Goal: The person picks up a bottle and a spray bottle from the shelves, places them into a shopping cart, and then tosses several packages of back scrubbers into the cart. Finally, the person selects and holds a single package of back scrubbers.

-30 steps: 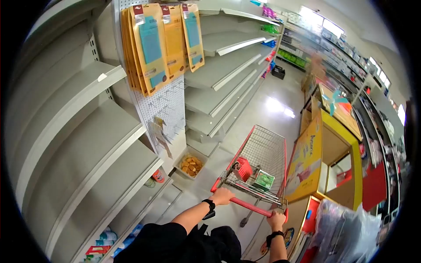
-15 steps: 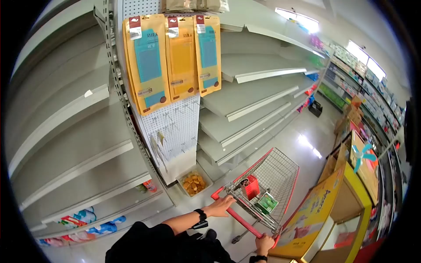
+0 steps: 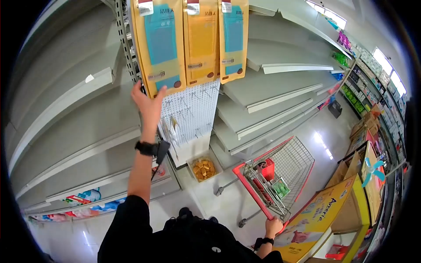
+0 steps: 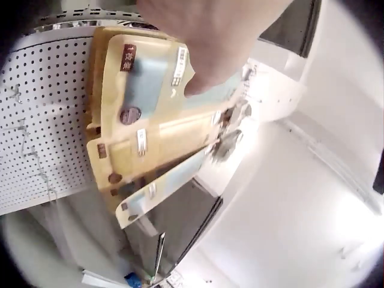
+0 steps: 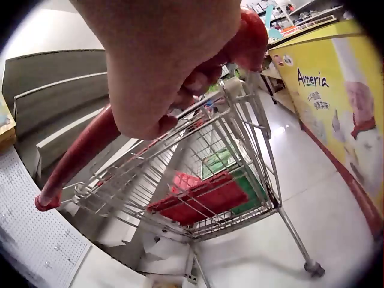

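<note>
My left hand [image 3: 148, 105] is raised to the bottom corner of the leftmost yellow package [image 3: 163, 46], its fingers spread at the side edge and its thumb at the front. This flat package has a blue-green panel and hangs beside similar ones on a pegboard [image 3: 188, 109]. In the left wrist view, the hand overlaps the upper part of the package [image 4: 144, 90]. My right hand [image 3: 274, 227] grips the red handle [image 3: 254, 193] of a wire shopping cart [image 3: 302, 162]. Inside the cart are a red package [image 3: 266, 169] and a green box [image 3: 280, 188].
Grey shelves [image 3: 79, 96] rise on the left, with more shelves [image 3: 285, 87] beyond the pegboard. A bin of brownish-yellow pieces [image 3: 204, 169] stands on the floor beneath it. A yellow display stand [image 3: 315, 215] borders the aisle at right.
My left hand has let go of the cart handle and risen to the hanging yellow package. My right hand stays on the handle. The pegboard now appears nearer.
</note>
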Motion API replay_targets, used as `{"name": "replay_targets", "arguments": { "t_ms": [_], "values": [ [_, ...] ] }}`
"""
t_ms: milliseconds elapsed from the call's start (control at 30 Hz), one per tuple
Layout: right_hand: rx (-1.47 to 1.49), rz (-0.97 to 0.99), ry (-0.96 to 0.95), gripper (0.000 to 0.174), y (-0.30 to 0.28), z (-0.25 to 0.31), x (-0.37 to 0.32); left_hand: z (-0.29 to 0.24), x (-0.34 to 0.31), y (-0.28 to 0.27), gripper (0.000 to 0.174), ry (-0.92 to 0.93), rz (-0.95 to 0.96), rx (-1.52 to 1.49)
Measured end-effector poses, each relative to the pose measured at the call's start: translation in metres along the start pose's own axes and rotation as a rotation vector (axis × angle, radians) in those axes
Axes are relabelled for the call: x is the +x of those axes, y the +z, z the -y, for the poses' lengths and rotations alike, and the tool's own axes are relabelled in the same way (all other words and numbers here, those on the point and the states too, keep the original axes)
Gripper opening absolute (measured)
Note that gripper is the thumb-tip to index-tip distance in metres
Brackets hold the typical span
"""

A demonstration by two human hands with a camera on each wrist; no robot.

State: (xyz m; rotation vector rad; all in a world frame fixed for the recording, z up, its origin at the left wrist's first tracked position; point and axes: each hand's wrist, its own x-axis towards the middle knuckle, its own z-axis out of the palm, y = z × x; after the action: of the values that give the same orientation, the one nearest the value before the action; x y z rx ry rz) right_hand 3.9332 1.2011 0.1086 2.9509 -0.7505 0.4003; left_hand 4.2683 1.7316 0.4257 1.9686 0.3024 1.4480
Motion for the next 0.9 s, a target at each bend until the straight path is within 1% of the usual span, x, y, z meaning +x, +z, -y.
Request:
{"name": "replay_targets", "arguments": {
  "t_ms": [100,200,300,400,500,600,633,733,767,867,900],
  "values": [
    [-0.003,-0.021,0.022,0.016,0.002,0.009,0.012,-0.006,0.028,0.004,0.052,-0.325,0.335,-0.481],
    [-0.020,0.020,0.024,0.016,0.001,0.015,0.021,0.002,0.030,0.018,0.043,-0.342,0.318,-0.554],
    [-0.026,0.017,0.033,0.017,0.001,0.019,0.026,-0.002,0.024,0.023,0.042,-0.395,0.425,-0.555],
    [-0.032,0.026,0.068,0.016,0.005,0.021,0.031,-0.011,0.024,0.025,0.042,-0.386,0.411,-0.494],
    [-0.010,0.028,0.090,0.016,0.005,0.022,0.034,-0.012,0.028,0.025,0.040,-0.367,0.397,-0.557],
    [-0.012,0.078,0.108,0.018,-0.001,0.025,0.037,-0.015,0.020,0.019,0.039,-0.203,0.360,-0.685],
    [-0.019,0.090,0.108,0.017,0.001,0.024,0.035,-0.028,0.015,0.008,0.036,-0.269,0.368,-0.626],
    [-0.033,0.105,0.102,0.015,0.004,0.021,0.035,-0.061,0.002,-0.022,0.038,-0.193,0.332,-0.705],
    [-0.033,0.103,0.101,0.015,0.002,0.022,0.035,-0.094,0.001,-0.042,0.039,-0.354,0.366,-0.723],
    [-0.048,0.107,0.097,0.017,0.003,0.020,0.033,-0.120,-0.005,-0.056,0.040,-0.109,0.366,-0.827],
    [-0.053,0.109,0.098,0.019,0.005,0.020,0.032,-0.134,-0.012,-0.058,0.040,-0.104,0.378,-0.924]
  ]
}}
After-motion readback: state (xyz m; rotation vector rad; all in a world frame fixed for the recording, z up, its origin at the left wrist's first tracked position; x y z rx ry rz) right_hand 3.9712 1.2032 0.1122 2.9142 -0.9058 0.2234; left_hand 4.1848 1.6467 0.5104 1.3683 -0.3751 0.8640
